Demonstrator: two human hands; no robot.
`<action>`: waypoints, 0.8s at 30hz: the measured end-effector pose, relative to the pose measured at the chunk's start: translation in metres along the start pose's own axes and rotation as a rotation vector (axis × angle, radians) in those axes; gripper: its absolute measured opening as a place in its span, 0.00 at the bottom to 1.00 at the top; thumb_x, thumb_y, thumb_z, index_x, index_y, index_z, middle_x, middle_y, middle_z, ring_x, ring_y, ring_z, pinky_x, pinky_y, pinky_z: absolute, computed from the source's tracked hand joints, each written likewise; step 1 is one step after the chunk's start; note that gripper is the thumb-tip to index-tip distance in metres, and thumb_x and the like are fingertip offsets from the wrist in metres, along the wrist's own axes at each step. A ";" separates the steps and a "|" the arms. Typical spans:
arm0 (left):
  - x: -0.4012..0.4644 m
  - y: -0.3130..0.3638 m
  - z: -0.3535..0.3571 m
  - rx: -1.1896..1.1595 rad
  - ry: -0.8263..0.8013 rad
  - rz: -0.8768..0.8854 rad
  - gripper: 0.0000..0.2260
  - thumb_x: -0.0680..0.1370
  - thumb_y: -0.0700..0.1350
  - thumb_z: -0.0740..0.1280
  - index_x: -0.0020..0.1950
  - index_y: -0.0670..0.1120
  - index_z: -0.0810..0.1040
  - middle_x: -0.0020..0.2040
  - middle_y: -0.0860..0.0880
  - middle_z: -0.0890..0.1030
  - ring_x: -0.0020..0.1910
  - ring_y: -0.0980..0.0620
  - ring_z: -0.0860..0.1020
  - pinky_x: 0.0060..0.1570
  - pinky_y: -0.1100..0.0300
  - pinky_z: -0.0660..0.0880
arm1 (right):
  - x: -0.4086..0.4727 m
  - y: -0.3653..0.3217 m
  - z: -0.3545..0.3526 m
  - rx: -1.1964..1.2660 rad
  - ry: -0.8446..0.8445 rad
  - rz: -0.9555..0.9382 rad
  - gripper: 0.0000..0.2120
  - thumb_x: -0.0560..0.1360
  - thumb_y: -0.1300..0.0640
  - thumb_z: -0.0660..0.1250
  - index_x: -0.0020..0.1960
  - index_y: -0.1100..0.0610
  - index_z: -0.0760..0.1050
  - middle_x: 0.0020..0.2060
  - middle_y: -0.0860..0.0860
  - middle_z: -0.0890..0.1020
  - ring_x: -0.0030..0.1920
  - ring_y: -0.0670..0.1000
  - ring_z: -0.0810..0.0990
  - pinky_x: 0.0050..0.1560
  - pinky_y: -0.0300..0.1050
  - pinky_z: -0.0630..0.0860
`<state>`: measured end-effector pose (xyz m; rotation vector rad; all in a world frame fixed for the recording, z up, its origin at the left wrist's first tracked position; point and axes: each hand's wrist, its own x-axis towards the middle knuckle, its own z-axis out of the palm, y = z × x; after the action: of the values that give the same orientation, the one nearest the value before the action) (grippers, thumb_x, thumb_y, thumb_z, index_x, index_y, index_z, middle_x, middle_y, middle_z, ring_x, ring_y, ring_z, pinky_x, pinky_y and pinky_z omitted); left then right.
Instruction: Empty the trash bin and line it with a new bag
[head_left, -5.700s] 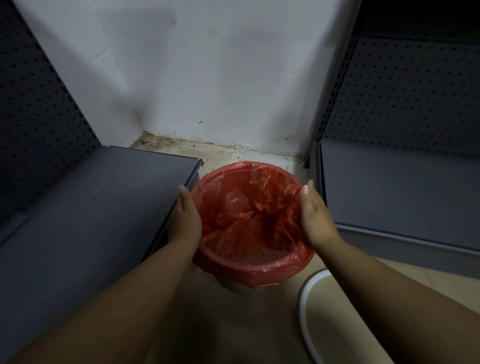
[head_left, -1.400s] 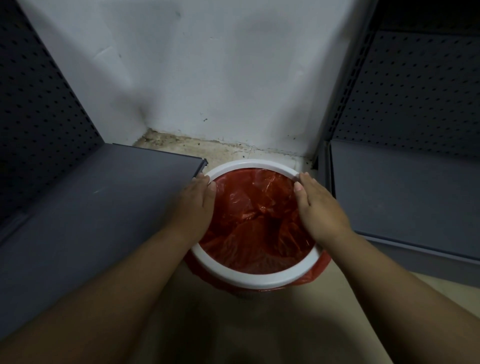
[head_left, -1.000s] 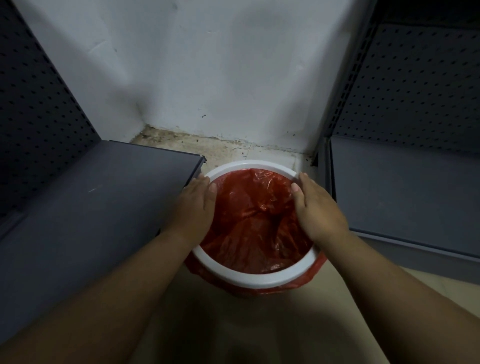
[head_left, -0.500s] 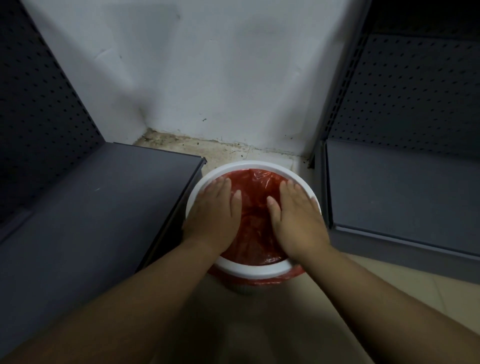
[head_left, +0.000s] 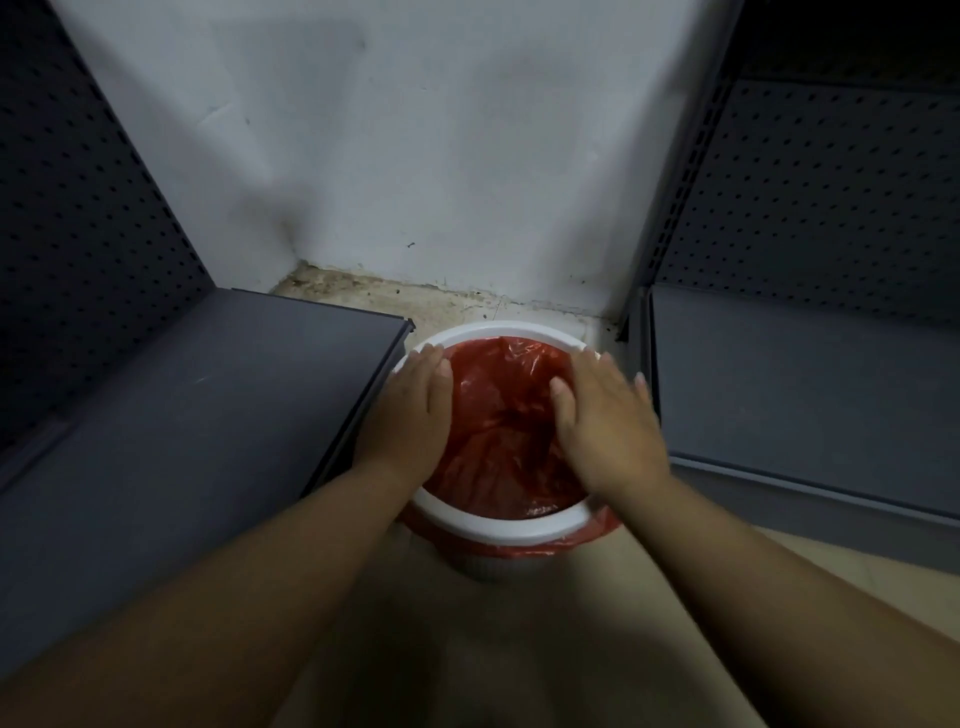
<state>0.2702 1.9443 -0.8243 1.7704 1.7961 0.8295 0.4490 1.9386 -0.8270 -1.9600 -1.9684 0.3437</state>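
Basically the last step: red bag (head_left: 498, 431) lines the trash bin (head_left: 483, 564), white ring (head_left: 511, 525) clamping it. Left hand (head_left: 410, 415) and right hand (head_left: 605, 423) lie flat on the ring's sides, fingers straight, gripping nothing. Next probably press it evenly down.

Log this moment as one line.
bag in bin | ring on top | left hand, right hand flat on ring
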 end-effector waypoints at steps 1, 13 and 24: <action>0.003 -0.004 -0.003 0.012 -0.006 -0.007 0.21 0.82 0.51 0.46 0.74 0.49 0.62 0.76 0.48 0.63 0.75 0.50 0.60 0.72 0.52 0.57 | 0.006 0.005 -0.004 -0.005 0.004 0.018 0.26 0.81 0.44 0.44 0.77 0.53 0.53 0.77 0.51 0.58 0.77 0.51 0.52 0.76 0.53 0.44; 0.029 -0.031 0.000 0.043 -0.045 -0.014 0.21 0.83 0.50 0.48 0.75 0.47 0.60 0.77 0.49 0.60 0.77 0.53 0.54 0.75 0.56 0.51 | 0.040 0.025 0.001 0.028 -0.110 0.014 0.27 0.82 0.45 0.45 0.77 0.55 0.51 0.77 0.52 0.55 0.77 0.50 0.51 0.75 0.46 0.50; 0.048 -0.020 -0.006 0.066 -0.164 -0.081 0.21 0.83 0.49 0.49 0.76 0.48 0.58 0.78 0.49 0.57 0.77 0.52 0.53 0.73 0.59 0.49 | 0.056 0.026 -0.006 0.142 -0.214 0.053 0.27 0.81 0.44 0.45 0.77 0.52 0.50 0.78 0.50 0.53 0.77 0.49 0.50 0.74 0.47 0.49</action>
<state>0.2496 1.9924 -0.8304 1.7396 1.7927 0.5820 0.4756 1.9947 -0.8279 -1.9560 -1.9593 0.7143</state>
